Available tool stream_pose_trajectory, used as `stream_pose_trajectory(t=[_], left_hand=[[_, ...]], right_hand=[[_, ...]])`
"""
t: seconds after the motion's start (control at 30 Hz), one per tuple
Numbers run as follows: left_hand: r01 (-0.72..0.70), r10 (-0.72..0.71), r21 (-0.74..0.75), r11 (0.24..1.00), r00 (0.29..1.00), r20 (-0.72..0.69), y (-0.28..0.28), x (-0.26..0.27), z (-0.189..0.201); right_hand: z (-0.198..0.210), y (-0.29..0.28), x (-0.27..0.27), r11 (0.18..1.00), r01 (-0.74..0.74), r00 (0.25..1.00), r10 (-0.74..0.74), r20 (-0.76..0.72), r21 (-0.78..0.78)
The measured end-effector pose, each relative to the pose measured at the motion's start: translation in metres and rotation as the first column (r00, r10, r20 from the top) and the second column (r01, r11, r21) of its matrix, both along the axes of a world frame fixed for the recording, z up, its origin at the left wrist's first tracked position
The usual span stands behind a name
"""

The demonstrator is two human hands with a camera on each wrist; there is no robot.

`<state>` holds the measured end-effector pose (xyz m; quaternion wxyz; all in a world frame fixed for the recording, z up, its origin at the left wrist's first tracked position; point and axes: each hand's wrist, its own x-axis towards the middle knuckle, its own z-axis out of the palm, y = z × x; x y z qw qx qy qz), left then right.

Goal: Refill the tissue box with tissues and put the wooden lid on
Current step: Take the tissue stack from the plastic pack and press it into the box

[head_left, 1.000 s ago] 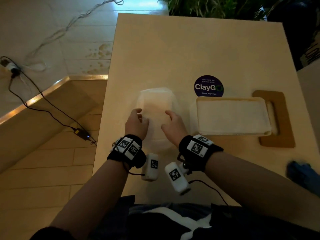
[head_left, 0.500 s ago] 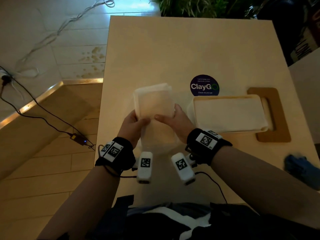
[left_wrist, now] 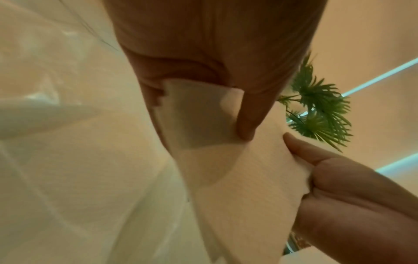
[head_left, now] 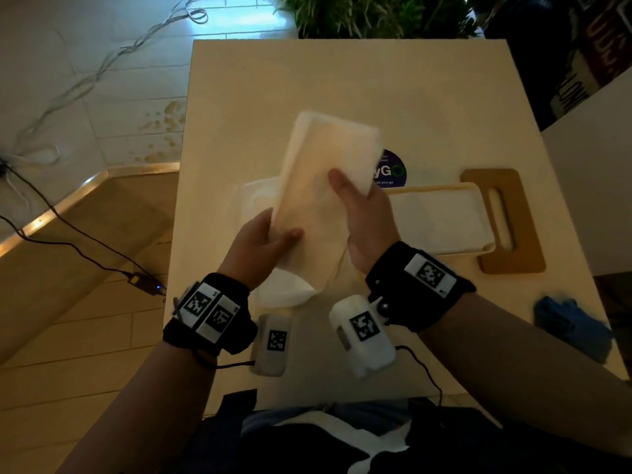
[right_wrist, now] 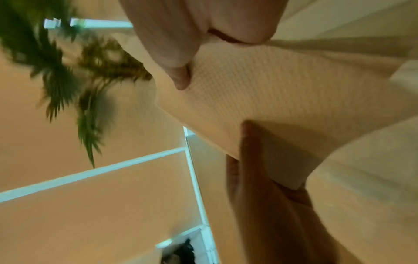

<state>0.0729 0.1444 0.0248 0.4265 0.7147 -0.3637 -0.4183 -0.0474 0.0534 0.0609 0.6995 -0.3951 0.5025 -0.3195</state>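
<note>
A cream tissue stack [head_left: 325, 186] hangs tilted above the table, held by both hands. My left hand [head_left: 284, 234] pinches its lower left edge, thumb on top. My right hand [head_left: 352, 186] grips its right side. In the left wrist view the stack [left_wrist: 248, 178] sits under my left thumb, with the clear wrapper [left_wrist: 68, 160] beside it. The right wrist view shows the stack [right_wrist: 282, 100] between my thumb and fingers. The empty wrapper [head_left: 284, 292] lies on the table below. The open tissue box [head_left: 444, 255] stands to the right, white tissues inside. The wooden lid [head_left: 523, 213] lies flat past its right end.
A round dark sticker [head_left: 393, 171] is on the table [head_left: 342, 80] behind the stack. A blue cloth [head_left: 571, 326] lies near the right front edge. A plant [head_left: 376, 15] stands beyond the far edge. Cables run over the floor on the left.
Both hands have lifted the tissue stack up out of the wrapper and swung its far end up and right. The wrapper has stayed on the table.
</note>
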Motion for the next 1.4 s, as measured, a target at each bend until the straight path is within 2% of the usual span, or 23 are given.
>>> stream_pose_trajectory(t=[0.1, 0.17, 0.2, 0.27, 0.37, 0.43, 0.53, 0.63, 0.7, 0.77, 0.83, 0.9, 0.93, 1.0, 1.07, 1.1, 1.13, 1.17, 1.23, 1.33, 1.4], left_hand=[[0.033, -0.033, -0.002, 0.999, 0.999, -0.026, -0.016, -0.015, 0.008], [0.038, -0.038, -0.012, 0.999, 0.998, -0.046, -0.032, -0.025, 0.013], [0.048, -0.048, -0.010, 0.999, 0.998, -0.037, -0.042, -0.030, 0.014], [0.067, -0.067, 0.015, 0.998, 0.998, -0.007, -0.063, -0.044, 0.014], [0.088, -0.094, 0.072, 0.994, 0.992, 0.086, -0.094, -0.067, 0.004], [0.088, -0.125, 0.139, 0.986, 0.949, 0.290, -0.109, -0.078, -0.006], [0.074, -0.158, 0.185, 0.980, 0.856, 0.492, -0.116, -0.086, -0.012], [0.115, -0.199, 0.176, 0.978, 0.771, 0.605, -0.114, -0.094, -0.013], [0.128, -0.237, 0.209, 0.969, 0.703, 0.670, -0.111, -0.097, -0.012], [0.103, -0.296, 0.302, 0.948, 0.639, 0.710, -0.112, -0.096, -0.009], [0.074, -0.333, 0.365, 0.928, 0.603, 0.725, -0.113, -0.095, -0.009], [0.075, -0.259, 0.270, 0.960, 0.605, 0.753, -0.110, -0.095, -0.009], [0.112, -0.217, 0.188, 0.976, 0.620, 0.754, -0.107, -0.098, -0.006], [0.264, -0.265, 0.117, 0.957, 0.645, 0.717, -0.099, -0.106, -0.003], [0.384, -0.430, 0.222, 0.896, 0.632, 0.645, -0.094, -0.116, -0.006], [0.403, -0.501, 0.304, 0.863, 0.605, 0.619, -0.093, -0.120, -0.010], [0.400, -0.552, 0.382, 0.834, 0.572, 0.607, -0.092, -0.124, -0.016], [0.386, -0.579, 0.431, 0.815, 0.545, 0.607, -0.093, -0.127, -0.022], [0.368, -0.584, 0.454, 0.812, 0.528, 0.617, -0.095, -0.132, -0.027], [0.346, -0.560, 0.442, 0.827, 0.570, 0.602, -0.098, -0.135, -0.027], [0.335, -0.540, 0.426, 0.840, 0.590, 0.600, -0.098, -0.135, -0.027]], right_hand=[[0.011, -0.022, -0.043, 0.990, 0.112, 0.990, -0.118, 0.074, 0.083], [0.010, -0.037, -0.080, 0.987, 0.154, 0.986, -0.157, 0.057, 0.053], [0.007, -0.043, -0.099, 0.986, 0.164, 0.986, -0.164, 0.019, 0.016], [-0.003, -0.056, -0.135, 0.987, 0.150, 0.976, -0.158, -0.149, -0.064], [-0.018, -0.072, -0.175, 0.984, -0.014, 0.896, -0.067, -0.440, -0.178], [-0.026, -0.083, -0.192, 0.964, -0.181, 0.810, 0.035, -0.585, -0.194], [-0.033, -0.096, -0.202, 0.898, -0.389, 0.686, 0.131, -0.716, -0.207], [-0.035, -0.107, -0.205, 0.789, -0.576, 0.541, 0.170, -0.824, -0.215], [-0.033, -0.111, -0.204, 0.727, -0.647, 0.487, 0.163, -0.858, -0.230], [-0.035, -0.113, -0.205, 0.710, -0.640, 0.517, 0.118, -0.848, -0.292], [-0.039, -0.115, -0.208, 0.676, -0.617, 0.606, 0.079, -0.792, -0.404], [-0.041, -0.118, -0.213, 0.532, -0.688, 0.617, 0.070, -0.784, -0.493], [-0.043, -0.120, -0.217, 0.442, -0.754, 0.572, 0.080, -0.816, -0.485], [-0.044, -0.121, -0.221, 0.288, -0.894, 0.393, 0.134, -0.910, -0.344], [-0.047, -0.119, -0.220, 0.208, -0.968, 0.182, 0.188, -0.965, -0.142], [-0.048, -0.118, -0.219, 0.196, -0.979, 0.101, 0.205, -0.974, -0.060], [-0.049, -0.118, -0.216, 0.201, -0.980, 0.050, 0.213, -0.976, -0.006], [-0.050, -0.119, -0.212, 0.216, -0.976, 0.035, 0.214, -0.976, 0.012], [-0.049, -0.122, -0.205, 0.265, -0.964, 0.052, 0.217, -0.975, 0.008], [-0.050, -0.128, -0.197, 0.312, -0.950, 0.073, 0.258, -0.963, 0.012], [-0.045, -0.134, -0.197, 0.304, -0.952, 0.060, 0.326, -0.943, 0.044]])
